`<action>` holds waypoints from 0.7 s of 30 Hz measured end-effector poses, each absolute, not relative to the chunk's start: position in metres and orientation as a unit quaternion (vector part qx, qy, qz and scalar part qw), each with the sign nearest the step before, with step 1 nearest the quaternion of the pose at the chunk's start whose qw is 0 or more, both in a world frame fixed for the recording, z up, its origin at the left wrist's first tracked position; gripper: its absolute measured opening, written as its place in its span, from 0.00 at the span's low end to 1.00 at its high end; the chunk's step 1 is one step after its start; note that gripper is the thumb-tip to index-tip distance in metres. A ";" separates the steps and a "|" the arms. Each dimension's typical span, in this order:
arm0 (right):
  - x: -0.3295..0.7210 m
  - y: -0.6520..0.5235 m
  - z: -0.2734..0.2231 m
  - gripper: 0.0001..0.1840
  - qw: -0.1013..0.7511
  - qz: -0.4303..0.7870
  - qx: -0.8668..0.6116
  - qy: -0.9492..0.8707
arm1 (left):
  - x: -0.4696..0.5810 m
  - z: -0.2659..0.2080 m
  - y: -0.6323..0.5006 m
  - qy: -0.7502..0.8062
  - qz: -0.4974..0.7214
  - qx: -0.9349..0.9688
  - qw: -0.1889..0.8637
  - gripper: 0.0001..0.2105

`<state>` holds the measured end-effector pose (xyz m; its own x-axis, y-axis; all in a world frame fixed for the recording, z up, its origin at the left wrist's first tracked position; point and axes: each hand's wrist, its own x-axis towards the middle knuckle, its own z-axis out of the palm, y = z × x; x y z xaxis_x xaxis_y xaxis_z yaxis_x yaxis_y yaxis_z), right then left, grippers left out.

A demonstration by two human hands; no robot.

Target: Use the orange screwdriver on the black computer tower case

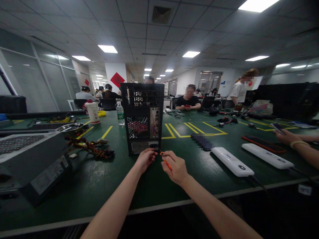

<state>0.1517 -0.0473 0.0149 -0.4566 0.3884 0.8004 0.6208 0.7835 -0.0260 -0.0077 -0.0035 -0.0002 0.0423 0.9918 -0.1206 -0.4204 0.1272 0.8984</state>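
A black computer case [126,129] stands upright on the green table, its perforated back towards me. A power supply [139,148] sits in its lowest bay, with a dark socket at the right. My left hand [145,160] is at the case's bottom edge, just under that socket, thumb and fingers pinched together. What lies between those fingertips is too small to make out. To the right, my right hand [176,167] is closed around a screwdriver with an orange and black handle [167,164]. Its thin shaft points left towards the power supply's lower right corner.
At the left lies a loose grey power supply [50,176] with bundled cables [92,147]. A metal bowl [71,127], a cup [92,112] and a water bottle [120,114] stand behind. Two white devices [233,161] lie at the right, near another person's hand holding a phone [277,128].
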 end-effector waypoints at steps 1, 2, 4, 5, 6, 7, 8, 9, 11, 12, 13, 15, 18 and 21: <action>0.151 -0.047 0.015 0.08 0.421 -0.135 -0.288 -0.849 | -0.008 -0.001 -0.003 0.403 0.560 0.354 0.631 0.12; 0.150 -0.047 0.015 0.07 0.414 -0.136 -0.278 -0.856 | -0.008 -0.001 -0.003 0.401 0.561 0.357 0.631 0.12; 0.148 -0.047 0.014 0.08 0.402 -0.135 -0.270 -0.864 | -0.008 -0.002 -0.002 0.403 0.561 0.358 0.629 0.12; 0.148 -0.047 0.014 0.09 0.401 -0.132 -0.272 -0.864 | -0.008 -0.002 -0.002 0.404 0.561 0.357 0.628 0.12; 0.147 -0.047 0.014 0.09 0.403 -0.127 -0.278 -0.863 | -0.008 -0.002 -0.002 0.407 0.560 0.356 0.627 0.12; 0.147 -0.047 0.014 0.10 0.407 -0.119 -0.285 -0.860 | -0.008 -0.002 -0.002 0.408 0.560 0.355 0.627 0.12; 0.147 -0.047 0.014 0.10 0.411 -0.110 -0.291 -0.857 | -0.008 -0.002 -0.002 0.408 0.560 0.355 0.628 0.12; 0.147 -0.047 0.014 0.11 0.416 -0.101 -0.296 -0.854 | -0.008 -0.002 -0.002 0.408 0.560 0.354 0.628 0.12; 0.148 -0.047 0.015 0.11 0.419 -0.087 -0.297 -0.854 | -0.008 -0.001 -0.003 0.408 0.561 0.352 0.628 0.12; 0.149 -0.048 0.015 0.11 0.417 -0.081 -0.293 -0.857 | -0.008 0.000 -0.003 0.409 0.561 0.351 0.628 0.12; 0.149 -0.048 0.016 0.12 0.411 -0.075 -0.285 -0.862 | -0.008 0.000 -0.003 0.409 0.561 0.350 0.629 0.12; 0.150 -0.050 0.017 0.12 0.397 -0.064 -0.268 -0.876 | -0.008 0.000 -0.003 0.408 0.560 0.351 0.629 0.12; 0.149 -0.053 0.019 0.15 0.380 -0.062 -0.254 -0.887 | -0.008 -0.001 -0.003 0.405 0.558 0.355 0.631 0.12; 0.149 -0.054 0.019 0.15 0.373 -0.094 -0.256 -0.887 | -0.008 -0.002 -0.002 0.404 0.559 0.355 0.631 0.11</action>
